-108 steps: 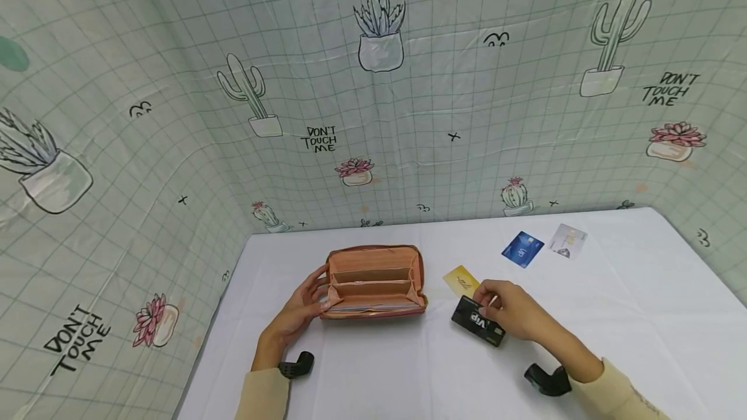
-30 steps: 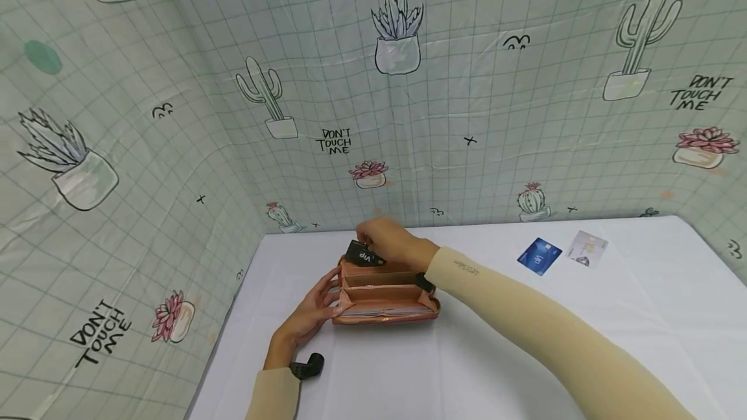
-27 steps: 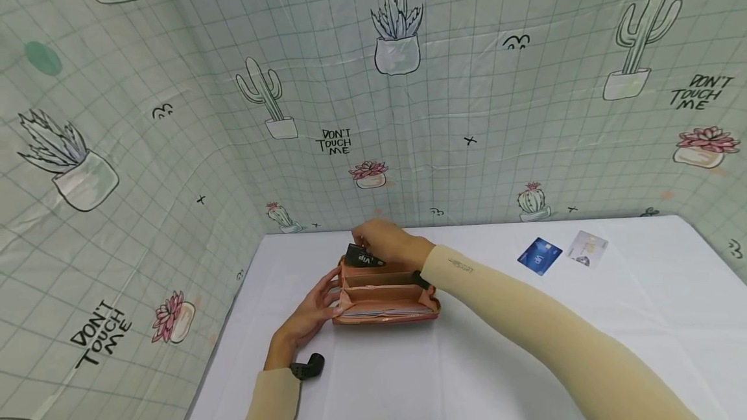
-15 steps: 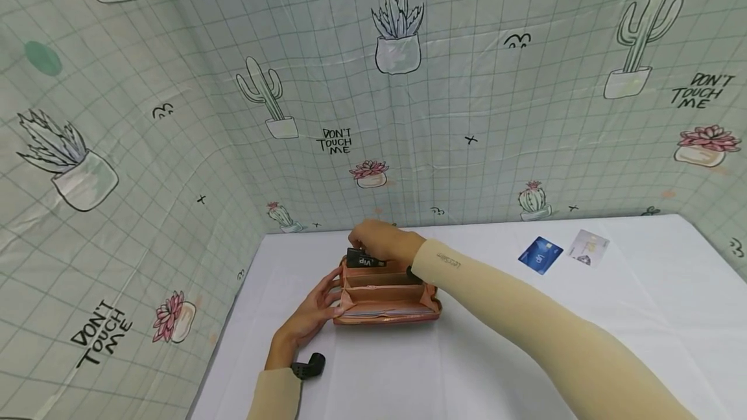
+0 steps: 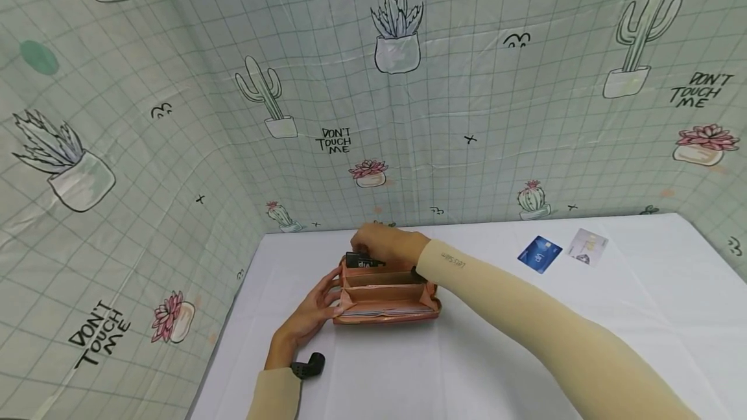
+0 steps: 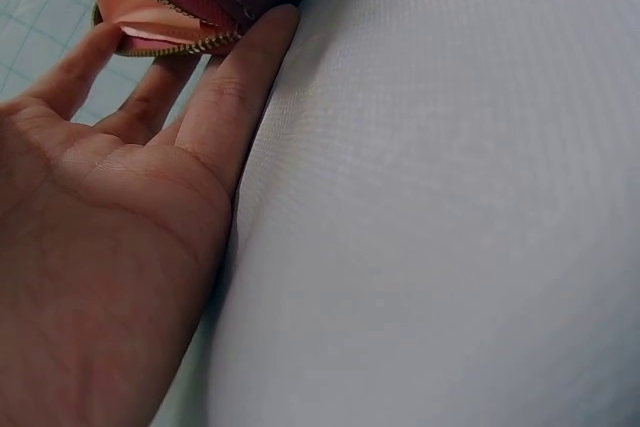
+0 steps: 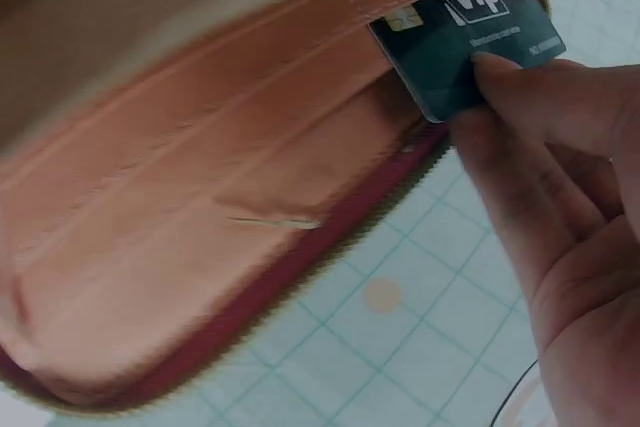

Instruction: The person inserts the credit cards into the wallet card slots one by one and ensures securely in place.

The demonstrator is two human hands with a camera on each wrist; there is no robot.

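An orange-lined zip wallet (image 5: 388, 319) lies spread wide on the white table, its pleated compartments facing up. My left hand (image 5: 309, 315) holds its left end, thumb at the front and fingers along the side; the left wrist view shows them around the zipped corner. My right hand (image 5: 388, 243) reaches across to the far flap and pinches a black VIP card (image 5: 360, 260) there. In the right wrist view, thumb and finger grip the card (image 7: 470, 42), its lower edge tucked into a card slot of the flap. Pale cards or papers show along the wallet's front compartment.
A blue card (image 5: 539, 255) and a silver-grey card (image 5: 588, 247) lie at the back right of the table (image 5: 373, 374). My right sleeve (image 5: 525, 316) crosses over the table's right half. A cactus-print cloth (image 5: 467, 102) hangs behind and at the left.
The right hand has carried the black card from the table's right side to the wallet's far flap, and the card has sunk lower there. The yellow card is out of sight. The left hand stays.
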